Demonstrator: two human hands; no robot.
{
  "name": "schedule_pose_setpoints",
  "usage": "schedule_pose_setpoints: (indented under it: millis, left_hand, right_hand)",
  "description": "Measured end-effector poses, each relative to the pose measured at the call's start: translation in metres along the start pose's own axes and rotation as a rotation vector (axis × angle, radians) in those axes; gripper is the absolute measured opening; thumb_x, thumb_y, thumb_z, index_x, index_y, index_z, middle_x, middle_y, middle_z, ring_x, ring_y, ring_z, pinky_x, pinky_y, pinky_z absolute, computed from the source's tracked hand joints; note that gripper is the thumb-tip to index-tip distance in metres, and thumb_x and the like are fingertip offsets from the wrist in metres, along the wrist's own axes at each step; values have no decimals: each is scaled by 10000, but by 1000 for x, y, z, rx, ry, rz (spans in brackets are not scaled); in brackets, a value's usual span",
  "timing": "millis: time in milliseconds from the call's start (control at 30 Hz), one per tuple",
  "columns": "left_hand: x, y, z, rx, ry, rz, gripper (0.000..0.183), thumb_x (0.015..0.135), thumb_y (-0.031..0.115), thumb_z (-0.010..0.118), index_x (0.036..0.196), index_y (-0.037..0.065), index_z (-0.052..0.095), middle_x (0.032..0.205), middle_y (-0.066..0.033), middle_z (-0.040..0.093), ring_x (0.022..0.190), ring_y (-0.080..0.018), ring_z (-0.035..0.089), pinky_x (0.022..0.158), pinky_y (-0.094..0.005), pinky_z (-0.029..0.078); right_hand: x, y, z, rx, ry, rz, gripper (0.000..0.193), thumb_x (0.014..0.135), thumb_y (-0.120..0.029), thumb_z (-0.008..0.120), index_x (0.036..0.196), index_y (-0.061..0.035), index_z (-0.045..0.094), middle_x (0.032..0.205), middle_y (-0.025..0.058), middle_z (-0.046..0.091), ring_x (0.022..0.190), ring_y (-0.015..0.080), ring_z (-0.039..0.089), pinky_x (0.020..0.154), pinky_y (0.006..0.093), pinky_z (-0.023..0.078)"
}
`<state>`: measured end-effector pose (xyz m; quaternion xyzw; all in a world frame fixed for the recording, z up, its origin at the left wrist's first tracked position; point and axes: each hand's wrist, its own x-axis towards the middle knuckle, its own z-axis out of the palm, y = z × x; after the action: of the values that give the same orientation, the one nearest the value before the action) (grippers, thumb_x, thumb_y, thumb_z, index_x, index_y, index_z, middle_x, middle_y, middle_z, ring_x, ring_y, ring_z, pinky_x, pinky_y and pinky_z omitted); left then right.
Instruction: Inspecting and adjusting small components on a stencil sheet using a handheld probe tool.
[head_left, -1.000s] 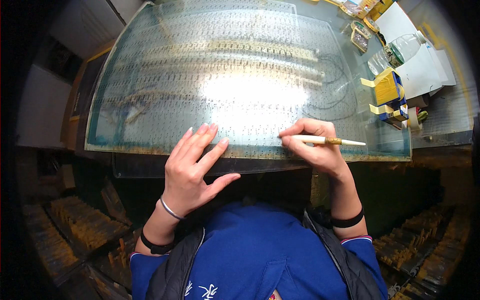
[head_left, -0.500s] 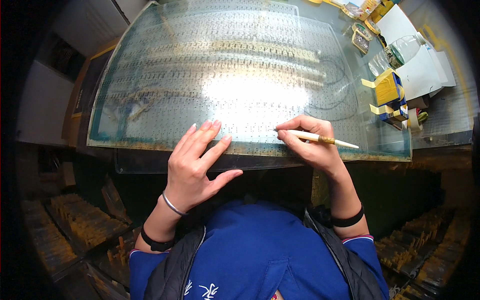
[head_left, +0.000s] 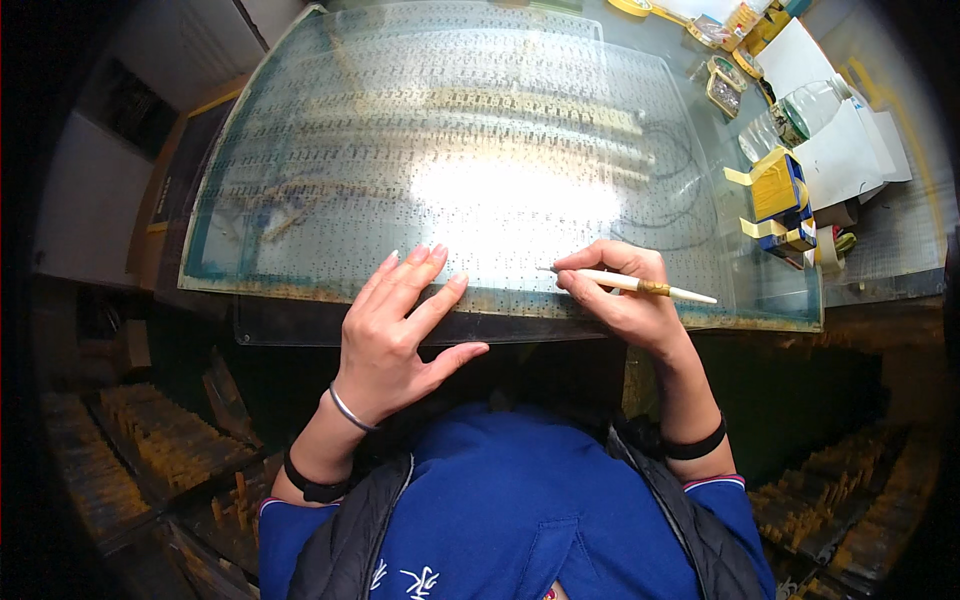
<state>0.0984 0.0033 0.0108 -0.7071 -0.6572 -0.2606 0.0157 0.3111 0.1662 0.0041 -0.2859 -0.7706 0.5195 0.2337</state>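
A large translucent sheet (head_left: 330,230) with rows of small dark marks lies on a lit glass tabletop. My left hand (head_left: 395,320) rests on its near edge, fingers stretched and spread, with the thumb out to the side; nothing is in it. To the right, my right hand (head_left: 630,300) pinches a slim pen-like tool (head_left: 684,294) with a white handle and a brass-coloured band. Its thin tip points left and is at or just above the sheet, near the bright glare; whether it touches I cannot tell. The kind of tip is too small to make out.
At the right stand a blue-and-yellow tape dispenser (head_left: 785,195), a clear plastic bottle (head_left: 800,110) lying on its side, and white papers (head_left: 845,150). Tape rolls (head_left: 745,58) sit farther back. Racks with yellowish tabs (head_left: 170,445) flank me below the table.
The tool's tip has shifted slightly left and nearer to me, along with my right fingers. My left hand stays on the same part of the sheet. The whole view has drifted slightly.
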Motion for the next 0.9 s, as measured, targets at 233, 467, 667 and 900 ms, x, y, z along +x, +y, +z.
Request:
schedule_pose_setpoints:
  millis: [233,467,667,900]
  left_hand:
    - [-2,-1,1,-8,-13,-6,638,659,378,831,1198,92,645,1339,-178,548,1243,-355,525,1060,-491,384]
    - [-3,-1,2,-15,-12,-12,635,655,368,833,1196,92,646,1343,-177,545,1251,-354,519,1064,-490,381]
    - [-3,-1,3,-16,-9,-11,633,658,368,831,1195,87,645,1347,-180,542,1251,-352,519,1066,-489,379]
    - [-3,-2,3,-22,-3,-11,634,659,368,831,1194,82,645,1346,-182,542,1250,-352,520,1065,-491,379]
  right_hand:
    - [1,0,-1,6,13,-14,125,782,-121,699,852,-22,728,734,80,702,666,116,661,618,256,513]
    - [1,3,-6,-5,-63,-42,133,805,-127,696,876,-19,727,746,75,704,676,109,657,615,251,506]
    - [0,0,-7,-63,-89,-53,131,804,-127,698,874,-20,727,746,75,703,681,104,654,624,247,508]
    - [1,2,-3,-35,-32,-73,124,792,-126,696,854,-23,728,722,76,696,657,104,650,608,251,507]
